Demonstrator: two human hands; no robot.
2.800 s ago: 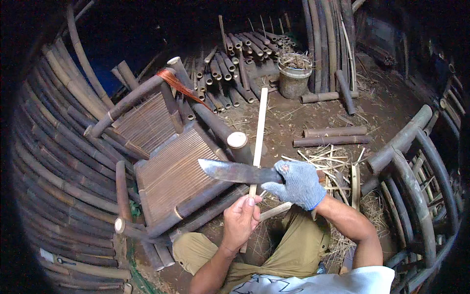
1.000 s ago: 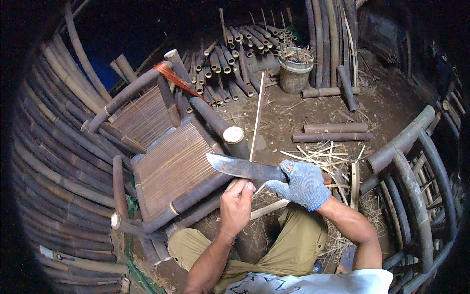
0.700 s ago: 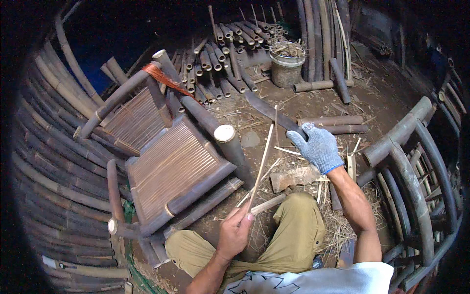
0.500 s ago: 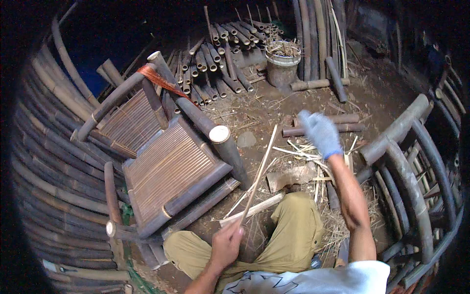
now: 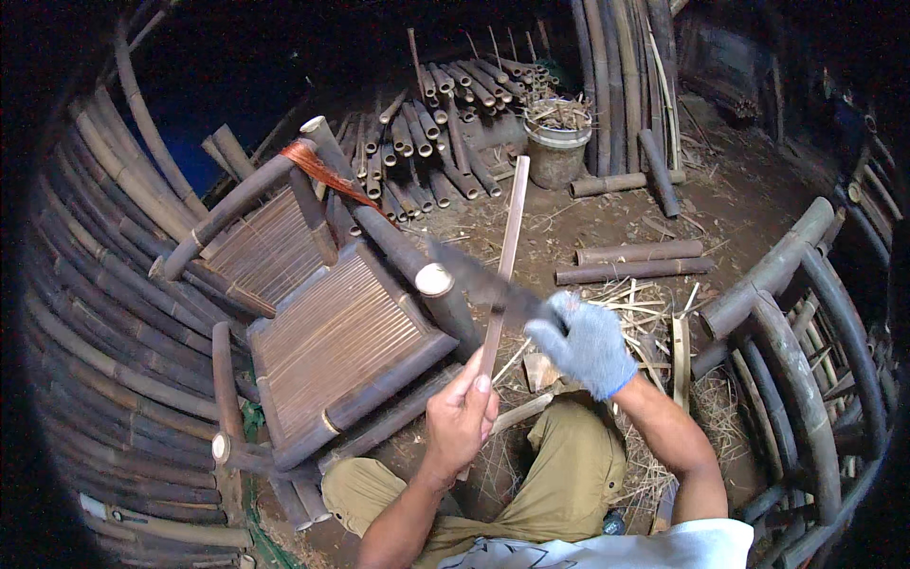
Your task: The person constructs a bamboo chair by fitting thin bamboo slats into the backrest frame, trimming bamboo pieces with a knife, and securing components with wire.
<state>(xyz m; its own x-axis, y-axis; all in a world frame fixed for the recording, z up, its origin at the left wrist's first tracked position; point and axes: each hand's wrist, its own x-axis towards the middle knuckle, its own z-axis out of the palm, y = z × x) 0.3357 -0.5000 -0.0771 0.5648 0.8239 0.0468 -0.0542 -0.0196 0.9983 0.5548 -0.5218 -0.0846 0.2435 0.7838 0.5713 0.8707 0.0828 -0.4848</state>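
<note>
My bare left hand (image 5: 459, 419) is closed around the lower part of a flat bamboo strip (image 5: 513, 213), which stands up at a slight slant in front of my knees. On my right hand (image 5: 590, 349) is a grey glove with a blue cuff. Its fingers wrap the handle of a large broad-bladed knife (image 5: 471, 277), and the glove hides that handle. The blade, blurred by motion, points left and crosses the strip above my left hand; I cannot tell whether they touch. A bamboo chair (image 5: 346, 327) with a slatted seat stands to my left.
Thin bamboo offcuts (image 5: 626, 303) litter the ground beyond my right knee, near two short bamboo poles (image 5: 640, 270). Farther off are a bucket of scraps (image 5: 557, 156) and stacked bamboo tubes (image 5: 427, 142). A bamboo frame (image 5: 791, 379) stands at the right.
My right hand has come nearer and to the left, and a knife now shows in it. The left hand has risen, with the bamboo strip held more upright, its broad face showing.
</note>
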